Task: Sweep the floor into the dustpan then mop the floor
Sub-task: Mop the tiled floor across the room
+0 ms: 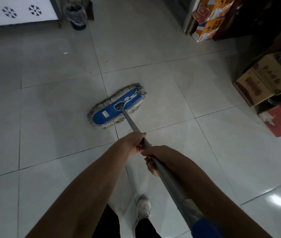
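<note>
Ahead, lined bin point(76, 16); mop point(117, 106) on floor point(50, 117)

Pale tiled floor point(50, 134) under flat mop point(117, 106), boxes point(263, 83), bin point(76, 16)

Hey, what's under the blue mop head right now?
The mop head lies flat on the pale floor tiles, across a grout line. Its grey fringe touches the tile; any dirt beneath the pad is hidden.

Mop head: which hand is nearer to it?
Left. The left hand grips the handle farther up, closer to the mop head; the right hand grips just behind it, toward the person.
</note>
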Demonstrator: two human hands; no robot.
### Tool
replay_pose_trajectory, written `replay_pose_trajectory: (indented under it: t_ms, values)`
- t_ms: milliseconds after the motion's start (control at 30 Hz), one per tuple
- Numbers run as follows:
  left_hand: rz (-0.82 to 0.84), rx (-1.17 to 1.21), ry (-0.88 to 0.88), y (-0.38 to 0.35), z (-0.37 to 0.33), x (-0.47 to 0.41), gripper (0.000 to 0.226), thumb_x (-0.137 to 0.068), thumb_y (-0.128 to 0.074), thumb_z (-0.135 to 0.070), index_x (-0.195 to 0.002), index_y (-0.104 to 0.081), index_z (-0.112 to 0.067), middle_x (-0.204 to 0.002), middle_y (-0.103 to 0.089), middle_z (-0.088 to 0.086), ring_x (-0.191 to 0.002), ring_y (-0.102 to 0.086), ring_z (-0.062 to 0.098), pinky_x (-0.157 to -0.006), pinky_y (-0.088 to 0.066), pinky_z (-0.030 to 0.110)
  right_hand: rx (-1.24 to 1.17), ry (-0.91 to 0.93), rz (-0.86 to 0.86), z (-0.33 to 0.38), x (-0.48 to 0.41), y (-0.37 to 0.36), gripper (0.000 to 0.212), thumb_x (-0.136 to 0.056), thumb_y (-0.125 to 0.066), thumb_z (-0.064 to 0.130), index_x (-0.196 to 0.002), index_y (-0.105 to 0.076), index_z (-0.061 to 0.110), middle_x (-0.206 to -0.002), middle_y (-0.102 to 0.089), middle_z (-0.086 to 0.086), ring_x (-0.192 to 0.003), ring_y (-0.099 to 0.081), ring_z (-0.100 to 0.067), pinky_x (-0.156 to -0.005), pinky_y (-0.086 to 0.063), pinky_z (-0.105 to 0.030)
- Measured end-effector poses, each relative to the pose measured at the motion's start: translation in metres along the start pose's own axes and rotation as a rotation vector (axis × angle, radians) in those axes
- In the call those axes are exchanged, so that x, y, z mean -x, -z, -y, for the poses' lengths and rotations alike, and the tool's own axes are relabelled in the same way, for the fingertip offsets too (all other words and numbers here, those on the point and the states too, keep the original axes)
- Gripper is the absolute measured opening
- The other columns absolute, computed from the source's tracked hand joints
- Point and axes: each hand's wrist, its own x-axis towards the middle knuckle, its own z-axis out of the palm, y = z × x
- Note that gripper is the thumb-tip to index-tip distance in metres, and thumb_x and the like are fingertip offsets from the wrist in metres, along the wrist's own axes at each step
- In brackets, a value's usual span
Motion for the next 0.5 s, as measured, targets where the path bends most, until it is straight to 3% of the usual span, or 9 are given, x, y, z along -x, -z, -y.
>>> replay_pose_trajectory:
  t_ms: [167,267,500]
  values:
    - [-0.026,-0.021,-0.017,-0.001,-0.002,-0.001,0.025,-0.100,-0.045,-0.020,-0.110,-0.043,0.003,-0.076,-0.055,0.014,-0.064,-0.057,0.017,-0.042,-0.052,0.019,0.072,0.050,0.003,0.005,-0.006,-0.002,0.022,-0.092,-0.053,0.005,-0.071,-0.047,0.005,-0.032,-0.045,-0.003,-0.022,-0.043,-0.010,-0.030,-0.038,-0.013]
    - [-0.027,0.015,-0.023,0.002,-0.005,-0.009,0.031,-0.099,-0.045,-0.021,-0.118,-0.043,0.004,-0.078,-0.056,0.014,-0.064,-0.058,0.018,-0.040,-0.052,0.020,0.104,0.014,-0.005,0.012,-0.016,-0.003,0.021,-0.092,-0.055,0.006,-0.072,-0.047,0.004,-0.049,-0.047,-0.006,-0.022,-0.043,-0.009,-0.030,-0.038,-0.013]
    - [-0.034,0.026,-0.040,0.025,-0.045,-0.033,0.028,-0.099,-0.046,-0.023,-0.108,-0.045,0.004,-0.076,-0.056,0.013,-0.062,-0.058,0.018,-0.038,-0.049,0.018,0.151,-0.003,-0.014,0.058,-0.038,-0.023,0.021,-0.093,-0.055,0.009,-0.073,-0.048,0.004,-0.059,-0.045,-0.007,-0.021,-0.042,-0.006,-0.029,-0.037,-0.012]
